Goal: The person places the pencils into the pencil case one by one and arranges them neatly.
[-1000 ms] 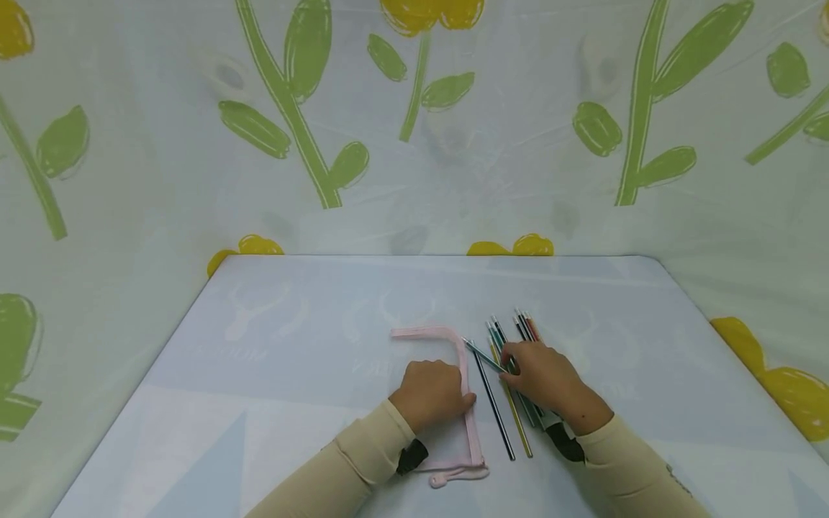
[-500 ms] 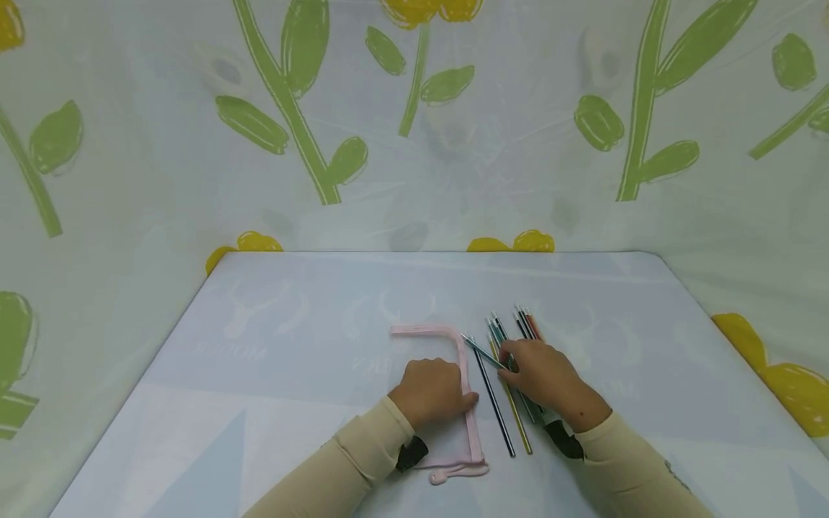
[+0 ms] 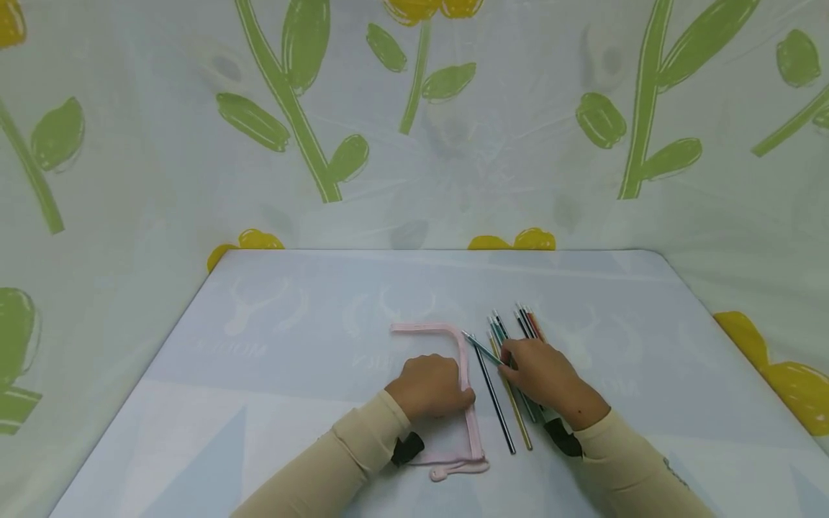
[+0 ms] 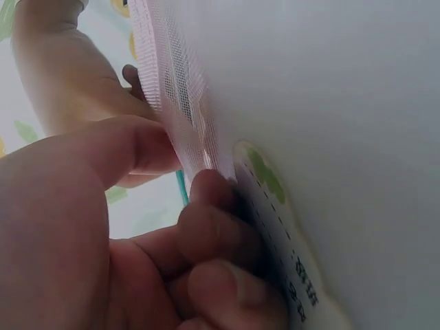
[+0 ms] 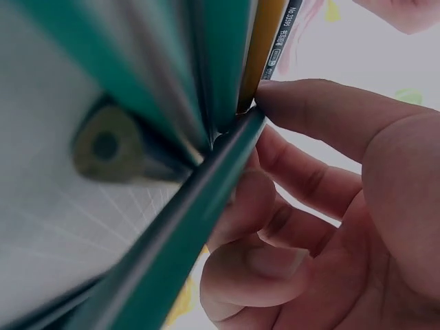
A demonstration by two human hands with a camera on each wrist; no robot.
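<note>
A see-through pencil pouch with pink zipper trim (image 3: 475,437) lies on the table, its zipper pull tab (image 3: 453,471) at the near end. My left hand (image 3: 427,386) holds the pouch's zippered side between thumb and curled fingers; a printed label (image 4: 275,213) shows beside the fingers in the left wrist view. My right hand (image 3: 544,381) pinches a teal pencil (image 3: 481,347), its far end slanting left to the pink trim. Under and around that hand lie several more pencils, among them a dark one (image 3: 495,403) and a yellow one (image 3: 520,424).
The far ends of a pencil bundle (image 3: 527,320) stick out beyond the right hand. The pale table (image 3: 311,302) reaches back to a flower-print curtain (image 3: 505,165). Both wrists carry a black strap, the left one (image 3: 406,450) next to the pouch.
The head view tilts very slightly. Both hands stay almost in place, the left holding the pouch and the right pinching the teal pencil.
</note>
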